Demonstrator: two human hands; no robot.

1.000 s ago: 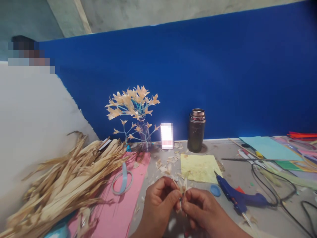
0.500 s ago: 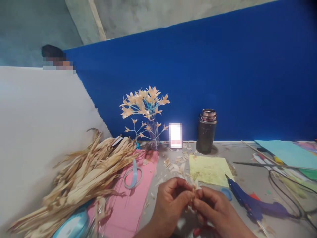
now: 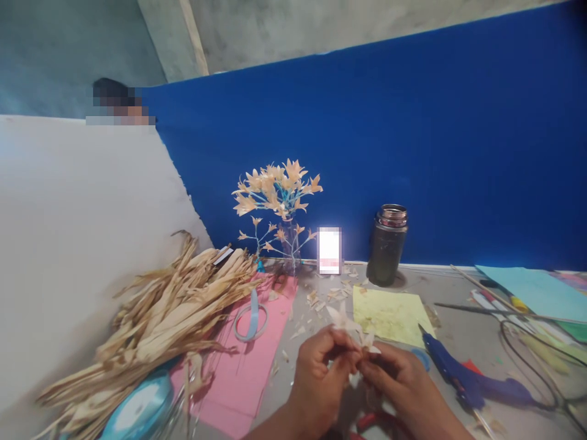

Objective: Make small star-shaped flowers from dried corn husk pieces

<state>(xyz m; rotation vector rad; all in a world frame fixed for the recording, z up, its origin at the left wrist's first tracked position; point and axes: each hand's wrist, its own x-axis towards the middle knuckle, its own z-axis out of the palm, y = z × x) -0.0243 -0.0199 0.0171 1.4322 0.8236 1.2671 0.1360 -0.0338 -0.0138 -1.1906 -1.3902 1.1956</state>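
Observation:
My left hand (image 3: 318, 373) and my right hand (image 3: 397, 382) meet low in the middle of the view, fingertips pinched together on a small pale husk flower (image 3: 351, 327) whose pointed petals stick up between them. Both hands are closed on it. Beyond them lie loose husk scraps (image 3: 325, 296) on the grey table (image 3: 454, 333). A stem of finished husk flowers (image 3: 277, 195) stands in a clear vase at the back, against the blue board.
A heap of dried corn husks (image 3: 160, 324) lies left, beside pink paper (image 3: 247, 360) with a ribbon loop (image 3: 251, 318) and a blue tape roll (image 3: 137, 412). Yellow paper (image 3: 389, 315), a blue glue gun (image 3: 468, 382) with its cord, a dark flask (image 3: 386, 244), coloured sheets and sticks lie right.
The view has shifted left and tilted, so everything sits further right. My hands stay joined on the flower, which now shows more petals above the fingers.

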